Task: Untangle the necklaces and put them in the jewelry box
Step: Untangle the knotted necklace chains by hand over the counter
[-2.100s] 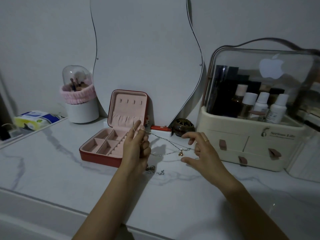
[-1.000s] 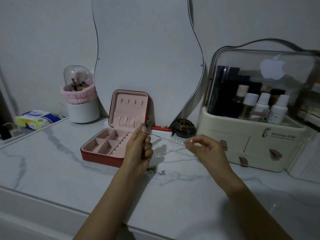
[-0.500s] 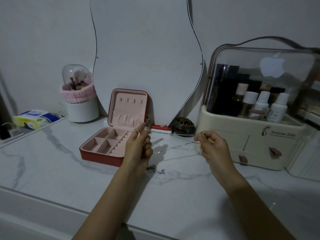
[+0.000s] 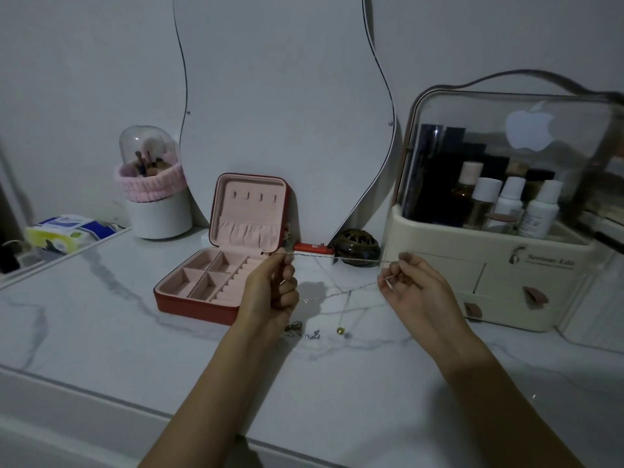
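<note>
A thin silver necklace chain is stretched between my two hands above the marble table. My left hand pinches one end beside the jewelry box. My right hand pinches the other end and a second strand that sags lower. A small gold pendant hangs from that strand just above the table. Another small tangle of chain lies on the table below my left hand. The red jewelry box stands open at left, its pink compartments holding nothing.
A wavy mirror leans behind the box. A cream cosmetics organizer with bottles stands at right. A small dark round pot, a brush holder with pink band and a tissue pack sit farther back.
My right hand took hold of the chain and pulled it rightward, stretching it taut. The gold pendant now dangles lower on a hanging strand. My left hand has stayed in place.
</note>
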